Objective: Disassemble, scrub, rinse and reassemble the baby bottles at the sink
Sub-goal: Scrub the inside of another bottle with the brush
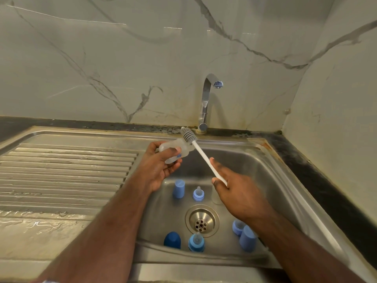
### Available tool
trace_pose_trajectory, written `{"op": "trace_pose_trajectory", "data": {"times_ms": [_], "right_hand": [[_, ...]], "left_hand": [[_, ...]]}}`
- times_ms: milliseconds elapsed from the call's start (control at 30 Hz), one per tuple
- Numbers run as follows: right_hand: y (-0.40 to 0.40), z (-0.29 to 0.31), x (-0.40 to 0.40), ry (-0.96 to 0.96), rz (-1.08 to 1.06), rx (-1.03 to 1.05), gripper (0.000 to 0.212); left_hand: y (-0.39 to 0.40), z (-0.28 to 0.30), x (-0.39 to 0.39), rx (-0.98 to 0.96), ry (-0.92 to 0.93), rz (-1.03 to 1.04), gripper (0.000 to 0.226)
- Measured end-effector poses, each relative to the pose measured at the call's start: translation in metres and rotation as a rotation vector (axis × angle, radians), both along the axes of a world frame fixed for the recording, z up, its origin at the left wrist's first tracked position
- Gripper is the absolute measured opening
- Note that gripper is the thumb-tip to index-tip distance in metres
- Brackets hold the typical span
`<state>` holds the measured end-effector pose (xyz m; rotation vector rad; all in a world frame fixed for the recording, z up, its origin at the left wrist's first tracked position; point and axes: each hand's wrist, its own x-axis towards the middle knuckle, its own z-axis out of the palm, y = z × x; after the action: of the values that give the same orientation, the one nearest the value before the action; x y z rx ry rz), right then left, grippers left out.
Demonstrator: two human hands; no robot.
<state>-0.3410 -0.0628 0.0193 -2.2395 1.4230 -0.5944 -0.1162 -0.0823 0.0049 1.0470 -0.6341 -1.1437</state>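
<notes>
My left hand [161, 166] grips a clear baby bottle body [173, 149] on its side above the sink's back left corner. My right hand [234, 186] holds the white handle of a bottle brush [201, 155]; its grey bristle head [186, 135] lies over the bottle's open end. In the steel sink basin [255, 160] stand a light blue cap [179, 188], a blue collar with teat [198, 193], a dark blue cap [172, 240], another collar with teat [196, 243], and a light blue cap [247, 237] beside a third collar [237, 226]. A clear bottle [216, 196] stands half hidden behind my right hand.
The chrome tap [206, 103] rises behind the sink, with no water running. A ribbed, wet draining board [65, 170] stretches to the left. The drain [202, 220] sits mid-basin. A dark counter edge [318, 180] and marble wall close the right side.
</notes>
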Motion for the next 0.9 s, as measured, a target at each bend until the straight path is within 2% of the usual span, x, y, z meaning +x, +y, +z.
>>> {"op": "trace_pose_trajectory", "data": {"times_ms": [167, 267, 467, 600, 800, 900], "right_hand": [[-0.003, -0.003, -0.003, -0.039, -0.022, 0.002, 0.057], [-0.001, -0.003, -0.002, 0.006, -0.005, 0.006, 0.057], [-0.004, -0.005, -0.006, -0.057, -0.019, 0.016, 0.057], [-0.008, -0.005, -0.005, -0.008, -0.029, 0.03, 0.056], [-0.006, -0.004, -0.008, -0.208, -0.03, 0.163, 0.051], [-0.004, -0.004, -0.006, -0.208, -0.032, 0.212, 0.051]], "left_hand": [[-0.001, 0.0, -0.001, -0.035, -0.009, -0.011, 0.039], [-0.002, -0.001, 0.0, -0.066, -0.006, -0.01, 0.045], [-0.004, 0.0, -0.001, -0.088, -0.013, -0.027, 0.054], [-0.004, -0.003, 0.0, -0.088, -0.04, -0.044, 0.057], [-0.003, -0.001, 0.0, -0.114, 0.019, -0.088, 0.058], [-0.003, 0.0, 0.0, -0.11, 0.061, -0.094, 0.052]]}}
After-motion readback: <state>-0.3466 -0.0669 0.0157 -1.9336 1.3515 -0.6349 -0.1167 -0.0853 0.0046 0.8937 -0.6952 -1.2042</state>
